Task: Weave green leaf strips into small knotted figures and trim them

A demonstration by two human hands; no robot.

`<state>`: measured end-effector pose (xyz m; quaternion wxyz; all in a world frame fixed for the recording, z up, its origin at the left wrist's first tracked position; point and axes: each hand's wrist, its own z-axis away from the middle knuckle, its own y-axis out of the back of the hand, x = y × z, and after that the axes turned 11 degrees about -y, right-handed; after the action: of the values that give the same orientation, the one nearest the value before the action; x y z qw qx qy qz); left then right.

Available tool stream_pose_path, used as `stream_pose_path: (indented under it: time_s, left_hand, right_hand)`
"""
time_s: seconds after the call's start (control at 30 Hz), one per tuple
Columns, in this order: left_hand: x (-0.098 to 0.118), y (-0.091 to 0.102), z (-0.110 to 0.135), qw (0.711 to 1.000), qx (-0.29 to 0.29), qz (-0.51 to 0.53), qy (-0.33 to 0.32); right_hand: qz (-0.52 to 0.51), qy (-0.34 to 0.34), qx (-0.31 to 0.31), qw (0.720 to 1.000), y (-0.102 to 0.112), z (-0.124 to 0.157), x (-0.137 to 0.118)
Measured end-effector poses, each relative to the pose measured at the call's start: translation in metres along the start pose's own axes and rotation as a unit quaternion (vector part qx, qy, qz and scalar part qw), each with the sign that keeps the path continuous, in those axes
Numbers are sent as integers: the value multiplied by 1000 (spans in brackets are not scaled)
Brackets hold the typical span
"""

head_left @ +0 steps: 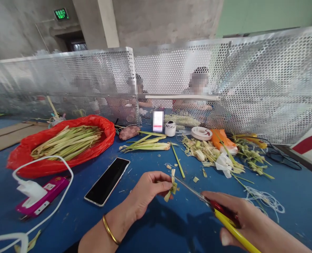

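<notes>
A small folded piece of pale green leaf (173,189) is pinched between the thumb and fingers of my left hand (152,188), just above the blue table. My right hand (244,216) is wrapped round scissors (214,208) with red and yellow handles. Their slim metal blades point left, with the tips close beside the leaf piece; I cannot tell whether they touch it. Beyond my left hand a cut green stalk (178,160) lies on the table, near a small bundle of long leaves (147,144).
At left are a red plastic bag (107,131) of leaf strips, a phone (107,181) and a purple power strip (44,196) with a white cable. Leaf scraps (201,151), a tape roll (201,133) and white string (266,200) lie right. A perforated metal screen (161,80) stands behind.
</notes>
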<state>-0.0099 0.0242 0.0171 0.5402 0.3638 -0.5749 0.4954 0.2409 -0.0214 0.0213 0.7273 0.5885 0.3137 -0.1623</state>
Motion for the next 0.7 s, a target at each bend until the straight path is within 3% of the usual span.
stream_pose_path:
  time_s: [0.2, 0.43, 0.7]
  left_hand:
    - [-4, -1, 1, 999, -14, -34, -6]
    - [-5, -2, 0, 1000, -10, -18, 2]
    - [-6, -2, -1, 1000, -8, -30, -2]
  right_hand:
    - [-47, 19, 2, 999, -3, -3, 3]
    - [-44, -50, -30, 997, -5, -2, 5]
    - [-65, -44, -40, 996, -3, -3, 4]
